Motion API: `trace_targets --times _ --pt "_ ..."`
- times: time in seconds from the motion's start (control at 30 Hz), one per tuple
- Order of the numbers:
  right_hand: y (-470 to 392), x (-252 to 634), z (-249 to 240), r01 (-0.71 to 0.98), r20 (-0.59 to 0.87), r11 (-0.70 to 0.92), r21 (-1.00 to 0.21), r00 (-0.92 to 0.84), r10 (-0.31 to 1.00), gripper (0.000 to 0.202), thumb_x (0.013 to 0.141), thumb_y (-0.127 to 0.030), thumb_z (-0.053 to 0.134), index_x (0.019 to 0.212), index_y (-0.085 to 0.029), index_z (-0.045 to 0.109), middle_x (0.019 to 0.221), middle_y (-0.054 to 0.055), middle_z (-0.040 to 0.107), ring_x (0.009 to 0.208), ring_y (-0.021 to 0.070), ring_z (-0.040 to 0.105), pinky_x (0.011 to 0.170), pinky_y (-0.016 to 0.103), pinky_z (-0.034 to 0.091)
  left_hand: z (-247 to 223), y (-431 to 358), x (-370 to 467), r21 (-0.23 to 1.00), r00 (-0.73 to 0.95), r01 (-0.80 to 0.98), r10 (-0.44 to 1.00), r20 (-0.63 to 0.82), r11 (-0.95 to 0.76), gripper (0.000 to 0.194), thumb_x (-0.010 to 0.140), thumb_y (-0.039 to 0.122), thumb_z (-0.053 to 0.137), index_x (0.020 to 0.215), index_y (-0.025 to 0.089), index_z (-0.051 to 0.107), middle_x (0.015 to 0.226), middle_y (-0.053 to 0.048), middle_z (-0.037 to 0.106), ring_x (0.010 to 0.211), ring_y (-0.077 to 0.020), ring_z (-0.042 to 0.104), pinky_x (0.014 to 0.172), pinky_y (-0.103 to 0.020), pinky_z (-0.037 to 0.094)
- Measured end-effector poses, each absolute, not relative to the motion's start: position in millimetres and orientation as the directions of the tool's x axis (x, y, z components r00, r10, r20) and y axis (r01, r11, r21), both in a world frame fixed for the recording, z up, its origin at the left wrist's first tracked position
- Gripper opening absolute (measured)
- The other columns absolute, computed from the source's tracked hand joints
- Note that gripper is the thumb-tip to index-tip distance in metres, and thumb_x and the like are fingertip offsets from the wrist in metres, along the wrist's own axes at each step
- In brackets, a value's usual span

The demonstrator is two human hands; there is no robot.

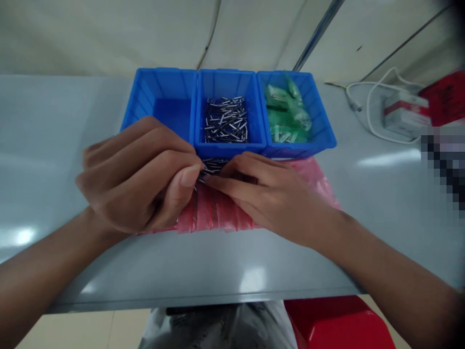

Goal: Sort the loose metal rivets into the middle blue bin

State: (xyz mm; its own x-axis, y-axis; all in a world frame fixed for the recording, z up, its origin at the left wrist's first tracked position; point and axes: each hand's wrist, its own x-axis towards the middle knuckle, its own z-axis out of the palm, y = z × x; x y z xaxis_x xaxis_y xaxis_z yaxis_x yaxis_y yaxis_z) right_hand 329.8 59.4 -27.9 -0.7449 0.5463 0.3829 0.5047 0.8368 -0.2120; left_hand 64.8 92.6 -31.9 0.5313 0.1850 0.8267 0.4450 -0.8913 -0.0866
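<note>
My left hand [136,179] is closed, thumb and index finger pressed together in a pinch beside a small pile of thin metal pins [215,165]. Whatever lies between those fingertips is too small or hidden to make out. From the other side my right hand [271,191] reaches in, its fingers bent and closed at the tips against the same pins; its thumb is mostly hidden. Under both hands lies pink plastic bag material [227,215] with red stripes, spread on the grey table. The two hands nearly touch at the fingertips.
Three blue bins stand joined behind the hands: a bare left bin [131,106], a middle bin [232,146] with many metal pins [227,118], and a right bin [323,116] with green bags [285,109]. A white cable [368,109] and small box [407,114] lie right. A red stool [341,322] stands below.
</note>
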Motion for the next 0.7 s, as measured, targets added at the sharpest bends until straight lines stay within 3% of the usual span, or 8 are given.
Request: trace_targets --times 0.13,0.33,0.43,0.53,0.63,0.7 --pt "57.7 329.3 -26.1 0.528 0.5 0.817 -0.23 -0.656 0.565 0.03 0.113 -0.014 0.056 0.131 -0.02 0.08 0.114 0.007 0.081 0.101 0.0167 0.078 0.088 0.03 0.07 -32.9 92.3 65.0 -0.084 0.539 0.458 0.201 0.818 -0.885 0.019 0.107 0.017 0.057 0.097 0.017 0.072 0.088 -0.003 0.073 0.076 -0.0181 0.071 0.066 -0.036 0.054" --pt "56.7 329.6 -11.5 0.424 0.548 0.73 -0.536 -0.483 0.683 0.026 0.106 -0.01 0.068 0.12 -0.029 0.078 0.111 0.001 0.084 0.1 0.0162 0.08 0.092 0.035 0.071 -30.3 91.0 65.7 -0.127 0.565 0.459 0.178 0.806 -0.88 0.013 0.106 0.019 0.063 0.101 0.015 0.074 0.089 -0.004 0.073 0.076 -0.0198 0.073 0.063 -0.036 0.054" --pt "56.5 328.5 -5.8 0.32 0.534 0.653 -0.686 -0.387 0.751 0.019 0.102 -0.009 0.076 0.105 -0.027 0.077 0.1 -0.003 0.083 0.094 0.0143 0.08 0.088 0.034 0.07 -25.4 90.7 65.2 -0.167 0.622 0.447 0.171 0.764 -0.879 0.009 0.105 0.023 0.069 0.106 0.015 0.074 0.091 -0.005 0.075 0.077 -0.021 0.074 0.06 -0.036 0.056" --pt "56.1 326.6 -3.5 0.207 0.483 0.539 -0.816 -0.267 0.834 0.016 0.098 -0.014 0.085 0.094 -0.028 0.078 0.092 -0.004 0.082 0.088 0.0152 0.079 0.081 0.035 0.07 -22.3 90.2 65.2 -0.186 0.655 0.448 0.18 0.734 -0.874 0.02 0.105 0.032 0.077 0.111 0.014 0.073 0.093 -0.006 0.078 0.078 -0.0229 0.075 0.055 -0.036 0.055" --pt "56.3 325.6 -4.2 0.121 0.404 0.43 -0.895 -0.191 0.895 0.019 0.092 -0.011 0.089 0.093 -0.029 0.081 0.087 -0.004 0.083 0.07 0.0162 0.077 0.061 0.032 0.068 -22.9 89.1 65.0 -0.198 0.662 0.443 0.17 0.73 -0.874 0.025 0.101 0.032 0.084 0.114 0.013 0.074 0.094 -0.006 0.077 0.076 -0.0227 0.075 0.055 -0.036 0.056" --pt "57.5 326.0 -6.0 0.044 0.337 0.352 -0.935 -0.197 0.921 0.019 0.093 -0.011 0.088 0.097 -0.029 0.084 0.085 -0.004 0.084 0.064 0.0156 0.078 0.058 0.029 0.07 -24.1 88.4 64.7 -0.192 0.64 0.461 0.175 0.749 -0.867 0.021 0.1 0.027 0.086 0.114 0.016 0.074 0.094 -0.004 0.076 0.077 -0.0217 0.076 0.058 -0.036 0.058"
